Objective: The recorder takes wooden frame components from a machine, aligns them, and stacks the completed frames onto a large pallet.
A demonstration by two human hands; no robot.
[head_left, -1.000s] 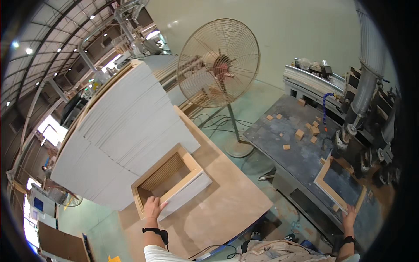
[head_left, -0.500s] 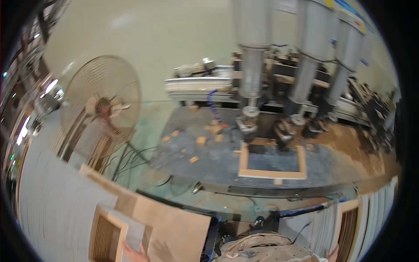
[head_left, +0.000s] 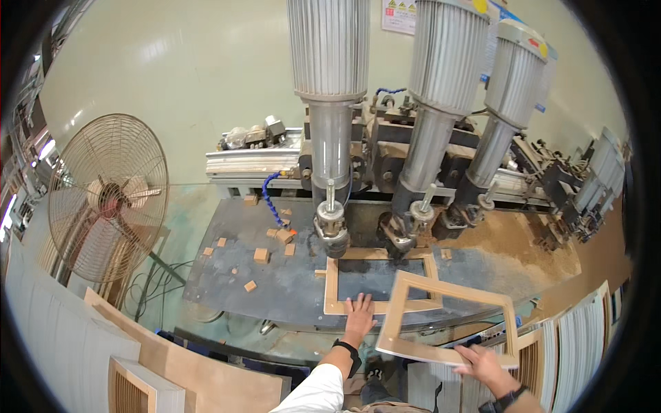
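Note:
My left hand (head_left: 360, 318) lies with its fingers spread on the near rail of a wooden frame (head_left: 332, 283), which sits flat on the dark machine table. A second wooden frame (head_left: 452, 287) is tilted in the air to the right of it, its left side overlapping the table's near edge in view. My right hand (head_left: 482, 365) is closed on this frame's near rail, close to its right corner. Drill-like spindle heads (head_left: 331, 230) under tall grey motors stand just over the far side of the lying frame.
Small wood blocks (head_left: 261, 255) are scattered on the table's left part (head_left: 220, 275). Sawdust (head_left: 530, 241) covers the right. A standing fan (head_left: 109, 199) is at the left. Stacked frames (head_left: 131, 385) stand at the lower left, with more stacks (head_left: 578, 344) at the lower right.
My left hand has moved from the lower-left stack to the frame on the table. My right hand has risen from the right stack with a frame in it. The view has shifted.

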